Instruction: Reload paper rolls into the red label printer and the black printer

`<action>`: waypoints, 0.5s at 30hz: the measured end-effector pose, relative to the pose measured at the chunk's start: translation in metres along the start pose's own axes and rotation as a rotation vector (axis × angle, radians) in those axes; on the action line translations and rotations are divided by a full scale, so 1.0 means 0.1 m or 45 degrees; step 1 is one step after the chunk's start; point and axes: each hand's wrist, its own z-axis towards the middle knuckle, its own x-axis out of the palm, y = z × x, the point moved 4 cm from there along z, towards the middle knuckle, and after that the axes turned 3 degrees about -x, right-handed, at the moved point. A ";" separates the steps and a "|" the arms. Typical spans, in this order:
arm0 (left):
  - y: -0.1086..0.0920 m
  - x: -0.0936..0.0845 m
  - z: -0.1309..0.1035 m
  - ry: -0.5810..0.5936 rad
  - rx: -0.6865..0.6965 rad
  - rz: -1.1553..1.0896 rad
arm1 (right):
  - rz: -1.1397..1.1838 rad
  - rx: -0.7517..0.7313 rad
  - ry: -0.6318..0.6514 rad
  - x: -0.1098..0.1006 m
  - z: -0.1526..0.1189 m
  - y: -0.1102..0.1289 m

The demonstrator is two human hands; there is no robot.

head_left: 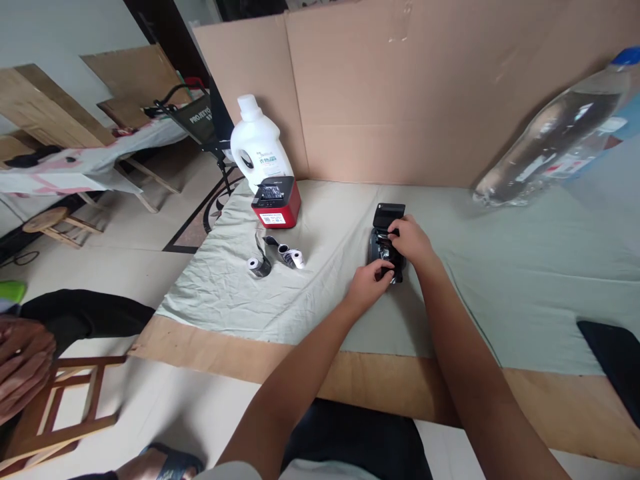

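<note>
A small black device with its lid flipped up, which looks like a portable receipt printer [389,215], sits on the cloth in front of me. Something dark and glossy shows in its open body, too small to make out. My left hand [369,287] grips the near end, thumb and fingers bent together at its lower edge. Closer to the raised lid, my right hand [414,240] holds the device's right side with curled fingers. Both hands cover part of it. Left of it lie a dark paper roll [259,267] and some white-ended rolls [297,259] with loose dark strips.
A red and black printer [285,212] stands before a white detergent jug [265,147]. Cardboard [380,100] walls the back. Large clear bottles [560,133] lean at right; a black phone [611,360] lies near the edge. Another person's hand [23,363] is at left.
</note>
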 end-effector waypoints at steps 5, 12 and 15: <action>0.01 -0.01 0.01 -0.008 0.002 0.007 | -0.071 0.202 -0.059 -0.10 -0.08 0.10; 0.00 0.01 0.01 0.008 0.012 0.016 | 0.413 0.273 -0.175 0.08 0.04 -0.12; -0.01 0.01 0.00 0.002 -0.003 0.049 | 0.729 0.288 -0.208 0.14 0.13 -0.24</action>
